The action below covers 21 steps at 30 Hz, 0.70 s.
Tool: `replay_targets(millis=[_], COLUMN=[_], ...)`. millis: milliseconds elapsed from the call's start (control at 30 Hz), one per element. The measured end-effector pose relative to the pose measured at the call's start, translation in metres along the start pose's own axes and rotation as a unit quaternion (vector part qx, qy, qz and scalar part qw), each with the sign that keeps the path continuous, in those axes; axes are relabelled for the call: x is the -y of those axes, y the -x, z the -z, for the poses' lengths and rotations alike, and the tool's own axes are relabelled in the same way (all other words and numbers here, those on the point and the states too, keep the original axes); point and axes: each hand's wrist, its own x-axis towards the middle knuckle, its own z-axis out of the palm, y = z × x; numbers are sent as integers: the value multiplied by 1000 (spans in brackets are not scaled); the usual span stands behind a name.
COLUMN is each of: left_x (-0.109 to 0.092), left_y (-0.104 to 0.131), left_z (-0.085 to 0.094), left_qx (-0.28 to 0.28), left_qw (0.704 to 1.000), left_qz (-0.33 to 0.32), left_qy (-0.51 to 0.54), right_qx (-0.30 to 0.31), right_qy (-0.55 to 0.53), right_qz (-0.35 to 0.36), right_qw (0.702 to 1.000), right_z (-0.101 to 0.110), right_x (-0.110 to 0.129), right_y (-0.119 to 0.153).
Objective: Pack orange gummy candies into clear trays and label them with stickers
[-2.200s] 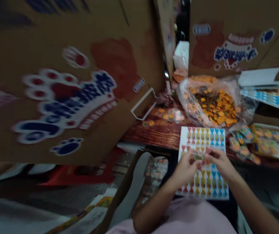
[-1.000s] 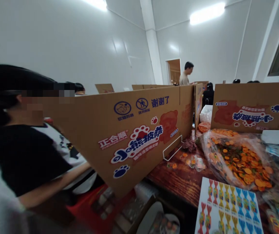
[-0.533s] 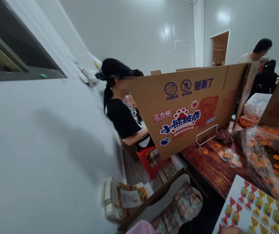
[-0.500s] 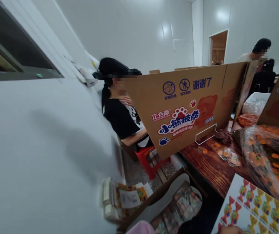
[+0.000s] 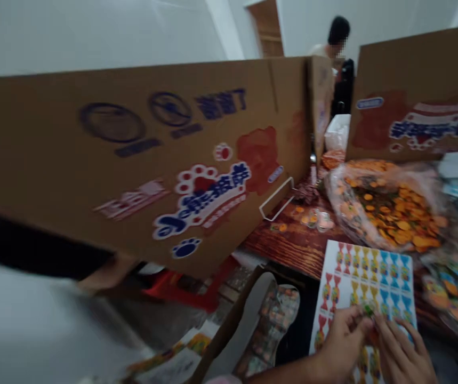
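My left hand (image 5: 343, 338) and my right hand (image 5: 407, 349) meet fingertip to fingertip at the lower right. Pinched between them is a small green piece (image 5: 368, 309), partly covered by the fingers; its kind I cannot make out. Both hands are over a white sheet of candy-shaped stickers (image 5: 396, 253) in red, yellow and blue rows. Right of the sheet lie clear-wrapped packets (image 5: 448, 288) with orange and green contents. Behind it, a large clear plastic bag (image 5: 336, 186) lies open, full of round orange pieces.
Printed cardboard panels (image 5: 213, 133) stand upright on the wood-grain table (image 5: 288, 250). Near the panel lie a few loose wrapped pieces (image 5: 312, 217). Below the table edge, a lined box (image 5: 248, 320) holds packets, beside a red stool (image 5: 189, 290). Another person (image 5: 338, 37) is at the back.
The view has swung right and down. Both my hands now show over the sticker sheet, where only a bit of one hand showed before. The seated co-worker is now mostly hidden behind the cardboard.
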Motion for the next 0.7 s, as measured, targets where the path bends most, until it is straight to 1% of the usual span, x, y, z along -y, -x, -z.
replay_targets(millis=[33, 67, 100, 167, 200, 233, 267, 300, 333, 367, 400, 433, 467, 500, 533, 567, 600, 633, 667, 700], left_x=[-7, -16, -26, -41, -45, -48, -50, -50, -51, -51, -51, -52, -52, -53, -54, -54, -55, -55, -56, -56], left_y=[-1, -3, -6, -14, -18, -20, -22, -22, -22, -22, -21, -22, -22, -23, -24, -26, -27, -29, -30, -32], left_z=[-2, -3, -4, -5, -6, -7, -8, -10, -12, -14, -16, -18, -20, -21, -22, -21, -20, -18, -16, -13], left_qx=[6, 7, 20, 66, 87, 102, 108, 109, 105, 99, 91, 82, 71, 58, 43, 31, 21, 12, 5, 1], left_qw=[1000, 1000, 999, 998, 996, 995, 994, 993, 993, 994, 994, 996, 997, 998, 999, 999, 998, 998, 996, 995], left_qz=[0, -13, -25, -23, -15, -6, 2, 8, 12, 14, 12, 7, -1, -11, -21, -31, -40, -48, -56, -62], left_qy=[-6, -11, -13, -4, 4, 15, 27, 38, 47, 52, 52, 46, 34, 17, -2, -20, -35, -50, -64, -77], right_qx=[37, 77, 105, 103, 96, 74, 37, -25, -100, -169, -213, -221, -198, -158, -121, -104, -103, -116, -143, -184], right_qy=[49, 78, 98, 124, 112, 83, 40, -6, -47, -76, -98, -125, -161, -202, -239, -266, -281, -286, -280, -264], right_qz=[20, 13, -8, -56, -68, -76, -91, -124, -176, -243, -312, -369, -410, -438, -457, -474, -485, -492, -496, -495], right_qw=[998, 994, 990, 985, 987, 991, 994, 992, 978, 952, 921, 894, 876, 862, 848, 833, 822, 814, 809, 807], right_z=[3, 6, 8, 11, 13, 16, 18, 21, 24, 25, 26, 25, 22, 19, 15, 11, 7, 4, 1, -2], right_x=[3, 6, 11, 19, 22, 23, 24, 24, 22, 20, 18, 15, 12, 10, 8, 7, 6, 6, 5, 5], right_y=[-1, -4, -9, -18, -23, -26, -29, -32, -36, -40, -45, -51, -56, -61, -66, -68, -70, -71, -70, -69])
